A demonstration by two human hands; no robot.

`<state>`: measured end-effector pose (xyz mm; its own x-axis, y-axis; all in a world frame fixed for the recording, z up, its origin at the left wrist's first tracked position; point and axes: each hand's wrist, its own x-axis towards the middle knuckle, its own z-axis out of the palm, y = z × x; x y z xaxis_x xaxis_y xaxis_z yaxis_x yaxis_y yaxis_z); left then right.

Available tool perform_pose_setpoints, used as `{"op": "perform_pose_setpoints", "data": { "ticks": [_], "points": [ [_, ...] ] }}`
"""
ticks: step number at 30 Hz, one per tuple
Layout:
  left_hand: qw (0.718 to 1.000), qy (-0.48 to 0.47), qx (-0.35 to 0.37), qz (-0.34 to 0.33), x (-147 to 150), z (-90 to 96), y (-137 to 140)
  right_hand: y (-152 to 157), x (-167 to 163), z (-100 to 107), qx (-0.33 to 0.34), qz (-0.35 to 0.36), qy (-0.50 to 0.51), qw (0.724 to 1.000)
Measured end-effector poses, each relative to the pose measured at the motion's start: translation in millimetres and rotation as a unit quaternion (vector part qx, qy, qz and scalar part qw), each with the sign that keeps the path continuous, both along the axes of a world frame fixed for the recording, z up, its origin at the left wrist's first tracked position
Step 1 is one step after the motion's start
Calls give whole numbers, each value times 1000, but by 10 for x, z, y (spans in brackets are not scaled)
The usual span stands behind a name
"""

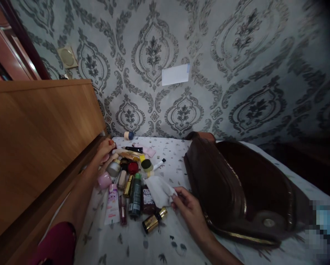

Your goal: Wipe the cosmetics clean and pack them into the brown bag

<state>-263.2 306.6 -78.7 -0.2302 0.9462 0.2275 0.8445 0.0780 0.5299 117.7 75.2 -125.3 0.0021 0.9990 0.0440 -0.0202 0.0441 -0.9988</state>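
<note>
My right hand [188,202] pinches one corner of a white wipe or tissue [159,189], which hangs over the near right side of a cluster of cosmetics. At the far left of that cluster my left hand [105,148] has its fingers closed at a small reddish item, too blurred to name. Between my hands lie a green-capped dark bottle [135,197], a round red container [132,168], a grey jar [113,168], a pink jar [104,180] and a pink-and-white tube [113,202]. Nearest me is a gold-and-black bottle [153,221].
An open brown leather bag [214,184] with gold zips stands on the right of the patterned white sheet [131,246]. A wooden panel [43,147] borders the left side. By the patterned wall [153,48] lies a small blue-and-cream container [128,135].
</note>
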Motion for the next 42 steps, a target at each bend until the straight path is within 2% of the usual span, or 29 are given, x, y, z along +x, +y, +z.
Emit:
{"op": "perform_pose_setpoints", "data": {
  "ticks": [5, 9, 13, 17, 21, 25, 29, 33, 36, 38, 40, 42],
  "points": [
    [999, -21, 24, -1, -49, 183, -131, -1, -3, -25, 7, 0, -12, 1000],
    [996, -58, 42, -59, 43, 307, -308, -14, -7, -26, 14, 1, -24, 1000],
    [986, -90, 44, -137, 280, 432, -545, -47, -16, -26, 22, -6, -45, 999],
    [967, -107, 34, -227, 668, 568, -891, -92, -37, 2, 83, -75, -112, 987],
    [943, -101, 15, -318, 1211, 723, -1450, -163, -67, 49, 169, -109, -169, 965],
    [904, 36, 18, -426, 1766, 811, -2094, -237, -108, 36, 229, -66, -174, 956],
    [915, 72, 28, -397, 2136, 740, -2489, -255, -153, 3, 182, -23, -77, 980],
    [907, 26, 21, -419, 2224, 661, -2548, -273, -169, 62, 158, -17, 39, 987],
    [896, -65, 5, -439, 2118, 621, -2414, -313, -116, 137, 114, -30, 65, 991],
    [905, -94, 9, -415, 2022, 557, -2292, -350, -55, 170, 67, -48, 86, 993],
    [925, -34, 35, -378, 1958, 438, -2193, -396, 4, 176, 29, -61, 104, 992],
    [927, 80, 37, -365, 1950, 282, -2138, -450, 44, 153, 10, -59, 104, 993]
  ]
}}
